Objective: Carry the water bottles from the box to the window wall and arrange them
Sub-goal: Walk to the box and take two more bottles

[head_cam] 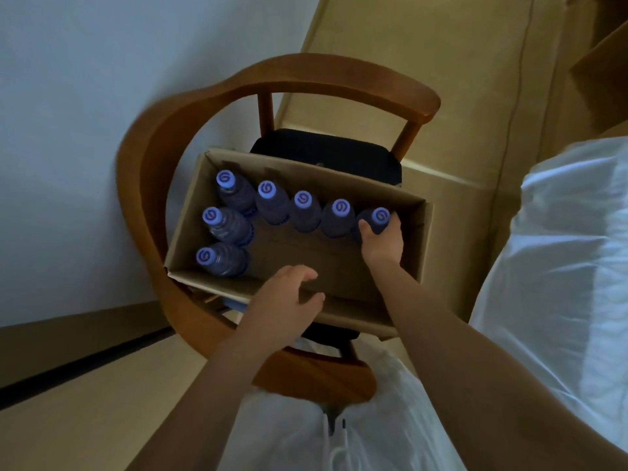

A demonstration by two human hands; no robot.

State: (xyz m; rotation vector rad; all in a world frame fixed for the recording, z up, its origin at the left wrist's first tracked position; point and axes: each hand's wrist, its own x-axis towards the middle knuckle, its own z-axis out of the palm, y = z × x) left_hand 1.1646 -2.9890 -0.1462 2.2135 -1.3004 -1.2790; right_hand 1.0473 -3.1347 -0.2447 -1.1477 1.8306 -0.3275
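An open cardboard box (pixel 419 232) sits on a wooden chair and holds several water bottles with pale blue caps, standing along its far and left walls. My right hand (pixel 382 241) reaches into the box's right end and grips the rightmost bottle (pixel 380 216) just below its cap. My left hand (pixel 289 297) hovers over the box's near wall with fingers spread and loosely bent, holding nothing. Three bottles (pixel 217 223) stand in a column at the left end; others (pixel 304 207) line the far wall.
The round-backed wooden chair (pixel 306 71) with a dark seat cushion (pixel 326 154) stands against a pale wall (pixel 85 96). A white bed cover (pixel 560 249) lies at the right. Tan floor (pixel 441 79) stretches beyond the chair. A dark baseboard (pixel 68 365) runs at the left.
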